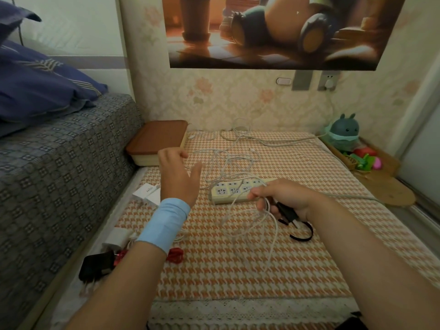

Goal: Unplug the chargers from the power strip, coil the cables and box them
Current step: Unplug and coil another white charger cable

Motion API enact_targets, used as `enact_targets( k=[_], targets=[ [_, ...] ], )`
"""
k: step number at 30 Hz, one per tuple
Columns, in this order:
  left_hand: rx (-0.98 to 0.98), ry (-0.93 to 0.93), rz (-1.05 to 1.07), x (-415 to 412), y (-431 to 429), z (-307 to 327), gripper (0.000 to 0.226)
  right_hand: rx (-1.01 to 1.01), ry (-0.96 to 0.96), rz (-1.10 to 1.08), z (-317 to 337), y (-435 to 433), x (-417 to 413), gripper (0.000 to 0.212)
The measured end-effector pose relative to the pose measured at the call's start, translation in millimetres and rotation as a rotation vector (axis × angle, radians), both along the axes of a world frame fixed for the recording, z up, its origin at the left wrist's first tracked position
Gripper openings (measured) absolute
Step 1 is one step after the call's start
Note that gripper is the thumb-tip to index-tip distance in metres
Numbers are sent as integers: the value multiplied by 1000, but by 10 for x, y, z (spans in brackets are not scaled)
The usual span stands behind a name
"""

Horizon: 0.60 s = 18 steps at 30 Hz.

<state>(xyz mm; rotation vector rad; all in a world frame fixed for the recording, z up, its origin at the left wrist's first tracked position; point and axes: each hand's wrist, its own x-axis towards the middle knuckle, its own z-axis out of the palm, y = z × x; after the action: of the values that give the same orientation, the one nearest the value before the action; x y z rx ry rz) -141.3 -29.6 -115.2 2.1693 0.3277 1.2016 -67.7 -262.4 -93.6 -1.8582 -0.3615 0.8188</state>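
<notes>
R hand (283, 201) is curled tight round a black charger (287, 214), prongs pointing down-right, w/ several loops of white cable (267, 209) bunched in the same grip; the loops hang down onto the desk (238, 270) below the fingers. A black strap (300, 238) lies on the cloth just under that hand.

L hand (178, 177) is open, fingers loose and spread, holding nothing, raised over the left part of the desk. Blue wristband (164, 225) on that wrist.

Power strip (235, 190) lies flat near desk centre, btwn the two hands: just right of the L hand, its right end just beyond the R hand's knuckles. Can't tell if the fingers touch it. Its grey cord runs off to the right edge.

More loose white cables (233, 158) sprawl in a tangle behind the strip, toward the wall.

Box (158, 141), cream w/ brown lid on, sits at the far-left corner of the desk against the bed (59, 163), just beyond the L hand's fingertips.

Along the left desk edge, beside/under the L forearm: white chargers (148, 194) near the wrist, another white plug (117, 238) further back, then a black adapter (96, 266) and a coiled red cable (176, 256), all well apart from the R hand.
</notes>
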Motion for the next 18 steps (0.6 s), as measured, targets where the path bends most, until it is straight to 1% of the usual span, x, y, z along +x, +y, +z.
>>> enact_targets(
  k=[1, 2, 3, 4, 7, 9, 11, 14, 16, 17, 18],
  targets=[
    [-1, -71, -16, -33, -31, 42, 25, 30, 31, -33, -12, 20, 0, 28],
    [-10, -103, -83, -60, -82, 83, 23, 67, 72, -63, -19, 48, -10, 28],
    [-10, -92, -176, -97, -170, 124, 20, 107, 117, -87, -19, 84, -28, 27],
    [6, -38, -273, -131, -277, 144, 18, 139, 157, -100, -17, 124, -43, 27],
    [81, 239, -491, -152, -594, 54, 10, 195, 216, -138, -21, 210, -41, 25],
    [85, 372, -522, -113, -691, -42, 11, 246, 248, -189, -42, 232, -9, 20],
    [44, 430, -537, -91, -704, -74, 14, 275, 279, -233, -70, 226, 10, 19],
    [-2, 522, -597, -124, -685, -42, 20, 257, 280, -224, -98, 212, 23, 24],
    [6, 596, -618, -132, -625, -29, 15, 322, 287, -233, -90, 210, 43, 24],
    [-18, 608, -615, -130, -579, -33, 8, 368, 292, -255, -81, 213, 54, 23],
    [-80, 591, -593, -124, -540, -32, 8, 402, 294, -278, -66, 213, 57, 23]
  ],
)
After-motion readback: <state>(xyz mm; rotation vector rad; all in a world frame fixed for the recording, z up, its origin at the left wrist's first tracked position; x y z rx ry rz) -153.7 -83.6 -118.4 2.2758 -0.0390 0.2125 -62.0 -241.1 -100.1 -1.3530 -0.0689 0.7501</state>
